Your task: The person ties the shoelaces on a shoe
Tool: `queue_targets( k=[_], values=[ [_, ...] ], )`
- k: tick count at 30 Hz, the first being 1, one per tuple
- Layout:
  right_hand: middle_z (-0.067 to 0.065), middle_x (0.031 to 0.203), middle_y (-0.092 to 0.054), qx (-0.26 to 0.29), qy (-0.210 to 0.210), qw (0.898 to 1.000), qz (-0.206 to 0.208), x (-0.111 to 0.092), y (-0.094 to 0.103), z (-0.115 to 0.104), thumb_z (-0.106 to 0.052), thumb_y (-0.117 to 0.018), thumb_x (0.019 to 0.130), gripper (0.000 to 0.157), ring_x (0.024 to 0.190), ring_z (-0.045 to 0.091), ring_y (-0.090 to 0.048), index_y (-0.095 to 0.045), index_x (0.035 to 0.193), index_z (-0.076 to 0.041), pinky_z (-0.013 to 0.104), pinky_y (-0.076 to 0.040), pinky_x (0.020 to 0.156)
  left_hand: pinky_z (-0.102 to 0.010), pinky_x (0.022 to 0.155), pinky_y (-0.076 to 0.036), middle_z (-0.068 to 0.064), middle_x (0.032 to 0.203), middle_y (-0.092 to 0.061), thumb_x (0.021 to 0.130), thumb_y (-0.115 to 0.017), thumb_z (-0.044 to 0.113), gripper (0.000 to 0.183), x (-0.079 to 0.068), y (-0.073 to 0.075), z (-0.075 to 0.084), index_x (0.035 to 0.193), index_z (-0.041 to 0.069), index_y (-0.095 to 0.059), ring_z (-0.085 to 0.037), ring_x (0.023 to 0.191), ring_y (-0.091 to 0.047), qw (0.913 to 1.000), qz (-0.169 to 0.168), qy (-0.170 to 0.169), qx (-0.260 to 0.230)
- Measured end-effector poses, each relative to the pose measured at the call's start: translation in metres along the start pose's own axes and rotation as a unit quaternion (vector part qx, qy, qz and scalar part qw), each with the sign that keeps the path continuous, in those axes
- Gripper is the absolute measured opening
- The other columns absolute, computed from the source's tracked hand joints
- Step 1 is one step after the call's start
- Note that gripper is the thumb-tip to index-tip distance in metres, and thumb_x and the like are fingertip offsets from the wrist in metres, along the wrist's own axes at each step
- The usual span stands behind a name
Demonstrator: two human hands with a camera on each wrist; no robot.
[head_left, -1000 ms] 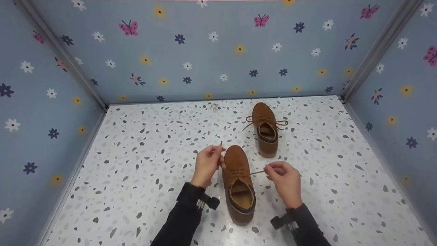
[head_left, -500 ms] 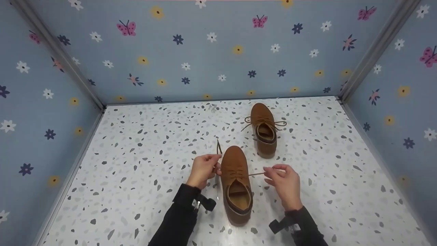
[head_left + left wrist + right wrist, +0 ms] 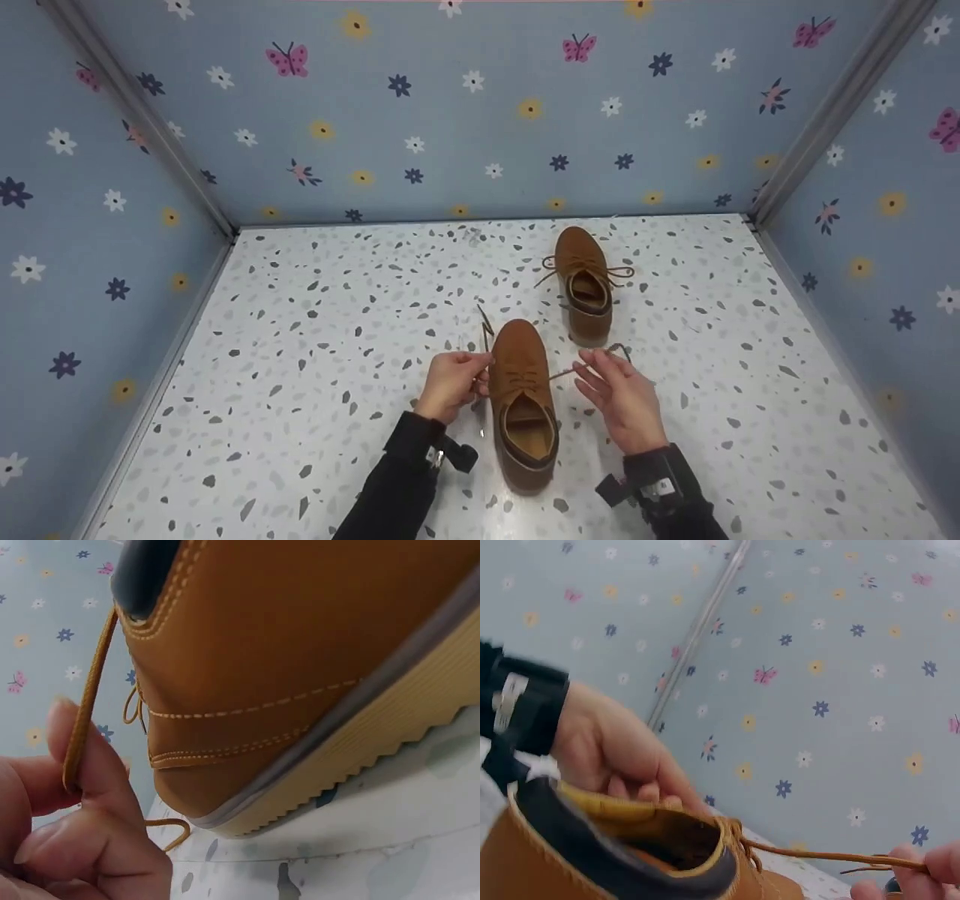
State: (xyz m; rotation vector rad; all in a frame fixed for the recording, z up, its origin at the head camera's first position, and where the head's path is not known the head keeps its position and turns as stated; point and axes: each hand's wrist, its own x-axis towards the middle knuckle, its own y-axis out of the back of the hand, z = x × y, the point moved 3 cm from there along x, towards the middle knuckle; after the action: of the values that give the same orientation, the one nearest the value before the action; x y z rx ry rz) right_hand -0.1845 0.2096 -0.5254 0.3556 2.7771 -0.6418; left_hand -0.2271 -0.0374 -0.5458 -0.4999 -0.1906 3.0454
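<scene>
A brown lace-up shoe stands between my two hands in the head view, toe pointing away from me. On its left side my left hand pinches one end of the shoelace, and the loose tip sticks out past the fingers toward the toe. To the right, my right hand pinches the other lace end between thumb and fingers, drawn out straight from the eyelets. Its free tail curls beyond the fingertips. No knot shows on this shoe in the head view.
A matching brown shoe, its lace tied in a bow, stands farther back, slightly right. Both shoes are on a white speckled surface. Blue flower-and-butterfly panels enclose it at the back and on both sides.
My left hand has slid down along its lace toward me, leaving a longer loose tip. The right hand has lifted slightly, and its lace tail now shows past the fingers.
</scene>
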Motion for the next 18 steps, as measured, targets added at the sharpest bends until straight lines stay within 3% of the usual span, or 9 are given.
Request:
queue_targets(
  k=[2,4,6,8,11,13,15,18],
  values=[
    [0.013,0.111,-0.07,-0.105,0.055,0.993,0.022,0.002,-0.002,-0.009,-0.024,-0.067,0.097,0.035,0.098,0.02,-0.069,-0.062,0.118,0.003,0.036,-0.054,0.088,-0.016,0.038,-0.036,-0.004,0.065,-0.059,0.092,-0.068,0.012,0.022,0.0,-0.001,0.004,0.098,-0.009,-0.07,-0.008,0.043,-0.054,0.9997,0.007,-0.014,0.02],
    [0.013,0.103,-0.071,-0.198,0.105,0.974,0.043,0.004,-0.005,-0.02,-0.03,-0.069,0.095,0.036,0.089,0.019,-0.069,-0.067,0.111,0.001,0.032,-0.056,0.08,-0.017,0.038,-0.035,-0.005,0.067,-0.06,0.091,-0.07,0.014,0.021,-0.001,-0.002,0.009,0.095,-0.006,-0.072,-0.009,0.043,-0.055,0.9984,0.014,-0.024,0.05],
    [0.012,0.094,-0.07,-0.253,0.156,0.954,0.048,0.009,-0.012,-0.032,-0.031,-0.07,0.094,0.034,0.082,0.022,-0.069,-0.07,0.103,0.002,0.029,-0.055,0.072,-0.018,0.037,-0.034,-0.005,0.069,-0.062,0.09,-0.071,0.017,0.021,-0.002,-0.004,0.013,0.094,-0.004,-0.073,-0.009,0.044,-0.055,0.9957,0.018,-0.029,0.086],
    [0.015,0.089,-0.07,-0.277,0.207,0.938,0.025,0.014,-0.023,-0.044,-0.028,-0.07,0.094,0.031,0.077,0.027,-0.068,-0.071,0.098,0.003,0.032,-0.057,0.069,-0.018,0.037,-0.033,-0.008,0.071,-0.064,0.09,-0.071,0.018,0.02,-0.002,-0.005,0.017,0.092,-0.002,-0.074,-0.01,0.044,-0.056,0.9928,0.018,-0.033,0.113],
    [0.013,0.079,-0.068,-0.335,0.292,0.895,-0.032,0.023,-0.049,-0.06,-0.021,-0.07,0.094,0.022,0.069,0.027,-0.066,-0.072,0.092,0.001,0.032,-0.055,0.062,-0.02,0.039,-0.037,-0.011,0.071,-0.065,0.09,-0.071,0.016,0.019,-0.002,-0.006,0.018,0.089,-0.003,-0.074,-0.01,0.043,-0.055,0.9902,0.011,-0.044,0.132],
    [0.009,0.076,-0.068,-0.394,0.335,0.852,-0.081,0.03,-0.072,-0.066,-0.018,-0.069,0.095,0.018,0.065,0.022,-0.063,-0.073,0.089,-0.002,0.032,-0.053,0.06,-0.022,0.041,-0.042,-0.012,0.07,-0.065,0.09,-0.071,0.014,0.018,-0.002,-0.006,0.016,0.087,-0.004,-0.073,-0.01,0.042,-0.053,0.9903,0.009,-0.05,0.13],
    [0.003,0.074,-0.067,-0.471,0.372,0.789,-0.128,0.035,-0.098,-0.068,-0.018,-0.068,0.096,0.015,0.064,0.017,-0.06,-0.073,0.088,-0.006,0.03,-0.049,0.06,-0.023,0.044,-0.046,-0.012,0.068,-0.065,0.09,-0.071,0.013,0.018,-0.003,-0.006,0.014,0.085,-0.004,-0.073,-0.01,0.042,-0.053,0.99,0.011,-0.05,0.131],
    [0.001,0.079,-0.068,-0.554,0.389,0.703,-0.217,0.041,-0.136,-0.06,-0.017,-0.066,0.097,0.014,0.068,0.016,-0.06,-0.073,0.089,-0.008,0.033,-0.05,0.066,-0.024,0.044,-0.047,-0.011,0.067,-0.066,0.089,-0.071,0.014,0.018,-0.003,-0.006,0.01,0.085,-0.004,-0.074,-0.009,0.042,-0.054,0.9907,0.012,-0.046,0.128]
  ],
)
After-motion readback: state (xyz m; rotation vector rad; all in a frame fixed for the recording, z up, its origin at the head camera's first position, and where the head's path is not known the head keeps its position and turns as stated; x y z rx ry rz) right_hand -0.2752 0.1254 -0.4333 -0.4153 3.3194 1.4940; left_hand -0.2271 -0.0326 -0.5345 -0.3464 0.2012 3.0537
